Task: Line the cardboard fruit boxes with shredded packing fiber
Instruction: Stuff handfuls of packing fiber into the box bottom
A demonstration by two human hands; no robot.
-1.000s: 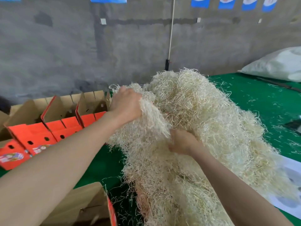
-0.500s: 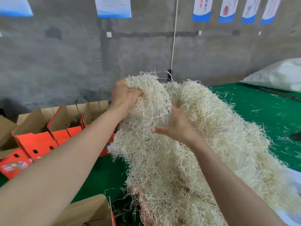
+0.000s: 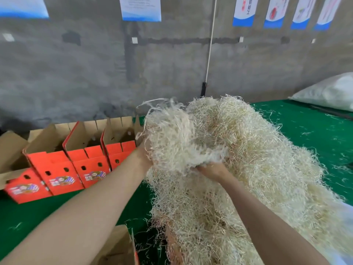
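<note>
- Head view: shredded packing fiber (image 3: 248,159), one large pale heap on the green tabletop (image 3: 315,131), right of the fruit boxes (image 3: 76,165).
- Hands: left hand (image 3: 144,155) and right hand (image 3: 212,170) both buried in a lifted clump (image 3: 175,142); closure cannot be told.
- Risk: tangled strands likely drag extra fiber along, shedding onto the tabletop short of the boxes.
- Hidden: fingers, box interiors; clump motion-blurred; near box (image 3: 116,249) cut off.
</note>
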